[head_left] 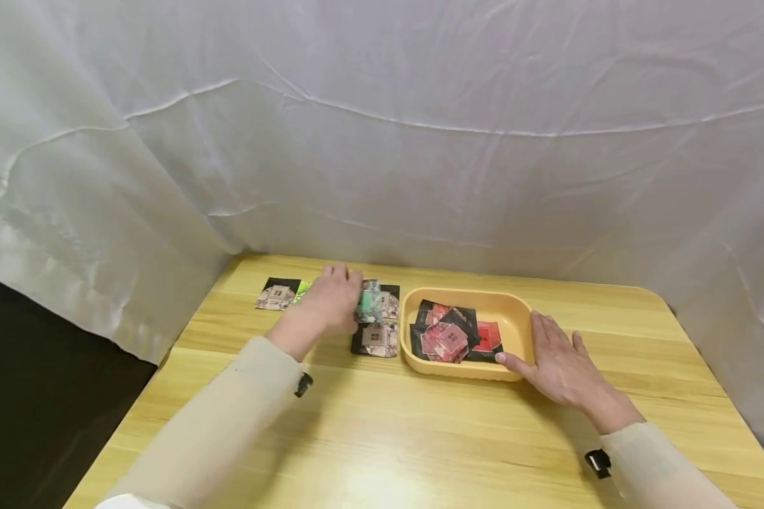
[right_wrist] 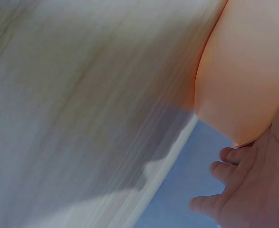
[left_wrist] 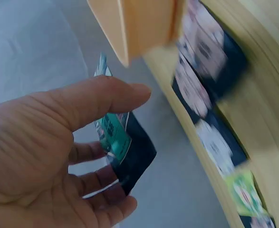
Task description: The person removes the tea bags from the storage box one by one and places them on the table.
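A teal-labelled packet [head_left: 368, 304] is pinched between the thumb and fingers of the left hand [head_left: 332, 300]. The yellow tray [head_left: 516, 324] stands just to that hand's right. The step in hand is judged to be the transfer of this packet; a lift over the rim nearest the hand seems to be called for, then a release. The tray's opposite end is touched by the right hand [head_left: 563, 362], its fingers laid straight along the wall. Red-labelled packets [head_left: 450, 339] are contained in the tray, between the hands. Pale-labelled packets [head_left: 375, 340] are laid close around the left hand, and could be dragged by a low pass. Beyond both hands, the edge of the table [head_left: 458, 438] is backed closely by a curtain [head_left: 420, 177]; wider bare wood is offered on their near side.
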A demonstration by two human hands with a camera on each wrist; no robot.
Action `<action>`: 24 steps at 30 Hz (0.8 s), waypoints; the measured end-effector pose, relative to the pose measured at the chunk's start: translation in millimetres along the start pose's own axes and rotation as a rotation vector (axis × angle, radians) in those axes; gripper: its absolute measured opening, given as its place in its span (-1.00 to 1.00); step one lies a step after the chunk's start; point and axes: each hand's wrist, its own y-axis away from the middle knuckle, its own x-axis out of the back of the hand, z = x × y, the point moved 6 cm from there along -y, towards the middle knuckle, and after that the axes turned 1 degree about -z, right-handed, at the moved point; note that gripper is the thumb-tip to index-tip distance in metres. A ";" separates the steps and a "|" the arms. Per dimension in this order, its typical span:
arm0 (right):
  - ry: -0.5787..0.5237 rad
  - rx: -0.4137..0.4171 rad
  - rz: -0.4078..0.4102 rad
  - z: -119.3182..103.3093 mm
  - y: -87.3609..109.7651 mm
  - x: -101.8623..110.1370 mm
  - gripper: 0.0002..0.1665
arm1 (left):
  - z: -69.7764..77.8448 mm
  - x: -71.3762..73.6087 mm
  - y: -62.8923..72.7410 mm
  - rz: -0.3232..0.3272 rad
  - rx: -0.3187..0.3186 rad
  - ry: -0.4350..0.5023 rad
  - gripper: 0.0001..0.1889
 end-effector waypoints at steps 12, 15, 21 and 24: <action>0.010 0.005 -0.002 1.7 -1.2 -1.0 0.41 | -70.7 -19.7 19.9 -0.067 0.036 0.017 -0.05; 0.016 0.004 -0.001 2.4 -1.3 -0.7 0.41 | -77.1 -30.4 20.2 -0.108 0.047 0.022 -0.03; 0.012 0.002 -0.004 1.9 -1.7 -0.4 0.41 | -73.8 -48.3 14.4 -0.157 -0.010 0.031 0.02; 0.006 0.003 -0.003 0.8 -1.6 -0.4 0.40 | -69.2 -53.9 11.4 -0.187 -0.034 0.029 0.02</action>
